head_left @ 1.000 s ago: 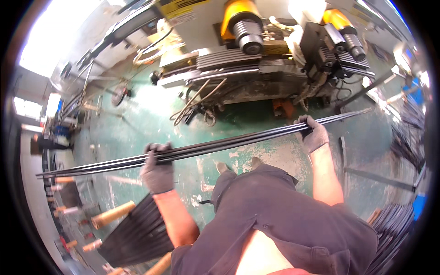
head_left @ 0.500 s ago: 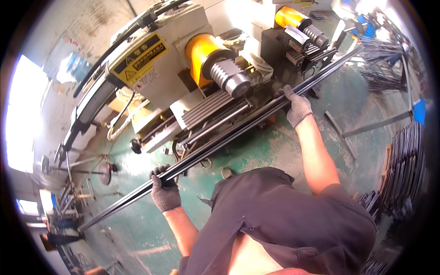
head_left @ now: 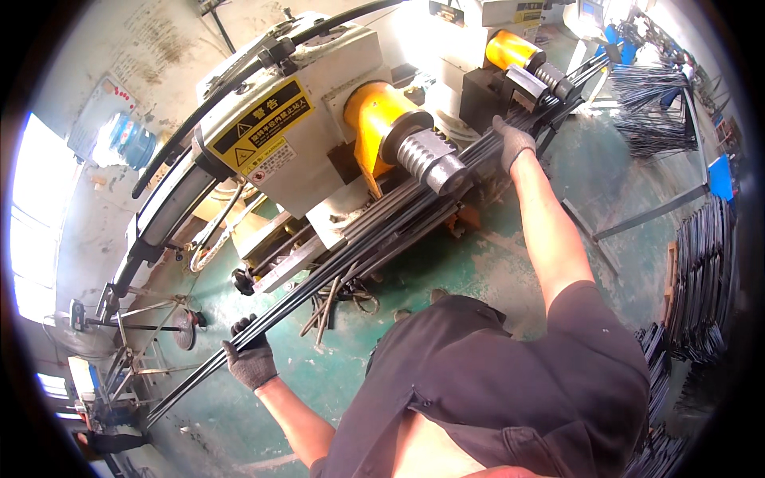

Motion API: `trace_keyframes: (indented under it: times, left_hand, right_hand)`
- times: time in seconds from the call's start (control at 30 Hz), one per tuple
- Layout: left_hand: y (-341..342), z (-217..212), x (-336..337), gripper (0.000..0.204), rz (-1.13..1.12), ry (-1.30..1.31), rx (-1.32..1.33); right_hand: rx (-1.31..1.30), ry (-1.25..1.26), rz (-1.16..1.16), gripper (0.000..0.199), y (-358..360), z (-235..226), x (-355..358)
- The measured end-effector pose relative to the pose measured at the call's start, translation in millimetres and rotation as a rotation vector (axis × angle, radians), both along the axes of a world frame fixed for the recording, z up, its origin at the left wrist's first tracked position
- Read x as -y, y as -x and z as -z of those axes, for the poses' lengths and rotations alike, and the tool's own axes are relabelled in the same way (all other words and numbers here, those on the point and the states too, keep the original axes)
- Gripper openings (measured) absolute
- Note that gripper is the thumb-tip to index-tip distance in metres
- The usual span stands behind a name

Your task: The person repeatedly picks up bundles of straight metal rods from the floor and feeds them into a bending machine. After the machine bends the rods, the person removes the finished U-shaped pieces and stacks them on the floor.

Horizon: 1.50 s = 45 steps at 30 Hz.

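Two wide-set contacts, probably spaced to limit sagging, support the long dark rods (head_left: 351, 253) slanting across the frame's centre alongside the machine (head_left: 307, 177): the left hand (head_left: 252, 362) is clamped around them at lower left, while the right hand (head_left: 515, 146) meets them at upper right, its closure not discernible.

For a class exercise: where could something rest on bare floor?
Green painted floor is bare between the grey-gloved left hand and dark work clothes, and between the grey-gloved right hand and the grey metal angle bar. Crowded: along the white machine, where long dark metal bars pass a yellow cylinder, and the right edge, stacked with dark metal rods.
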State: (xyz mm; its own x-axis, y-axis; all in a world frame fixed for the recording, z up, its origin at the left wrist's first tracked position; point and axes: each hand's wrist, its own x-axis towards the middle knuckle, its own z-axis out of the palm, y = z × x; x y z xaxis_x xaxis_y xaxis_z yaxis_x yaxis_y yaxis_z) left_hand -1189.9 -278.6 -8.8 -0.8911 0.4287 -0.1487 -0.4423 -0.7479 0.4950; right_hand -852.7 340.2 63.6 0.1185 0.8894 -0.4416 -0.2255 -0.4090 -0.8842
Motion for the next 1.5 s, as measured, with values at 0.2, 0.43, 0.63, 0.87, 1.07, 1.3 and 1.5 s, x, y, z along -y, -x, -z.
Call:
trace_keyframes:
  times: [0.2, 0.43, 0.63, 0.87, 1.07, 1.3, 1.5]
  left_hand:
    - [7.2, 38.7, -33.2, 0.029, -0.181, 0.18, 0.12]
    - [-31.0, 40.5, -99.5, 0.035, -0.193, 0.318, 0.121]
    - [-43.5, 26.5, -144.4, 0.03, -0.007, 0.223, 0.19]
    - [18.4, 52.3, -74.9, 0.027, -0.236, 0.244, 0.166]
    - [-15.7, 57.5, -136.9, 0.031, -0.11, 0.281, 0.095]
    - [-73.9, 24.4, -199.7, 0.038, -0.015, 0.201, 0.146]
    - [-91.3, -4.9, -187.3, 0.04, 0.011, 0.152, 0.181]
  right_hand:
    - [0.01, -0.042, -0.111, 0.078, 0.1, 16.6, -19.7]
    - [-0.102, -0.056, -0.162, 0.055, 36.1, 54.4, 36.3]
    - [-0.309, -0.025, -0.107, 0.036, 19.9, 68.0, -11.3]
    - [-0.184, -0.008, -0.105, 0.032, -4.7, 57.6, -63.9]
    - [-0.265, 0.013, -0.206, 0.035, 22.5, 82.8, -12.1]
    - [-0.324, -0.019, -0.33, 0.032, 38.4, 82.1, 23.9]
    - [-0.338, 0.08, -0.274, 0.041, 12.3, 100.9, -45.0]
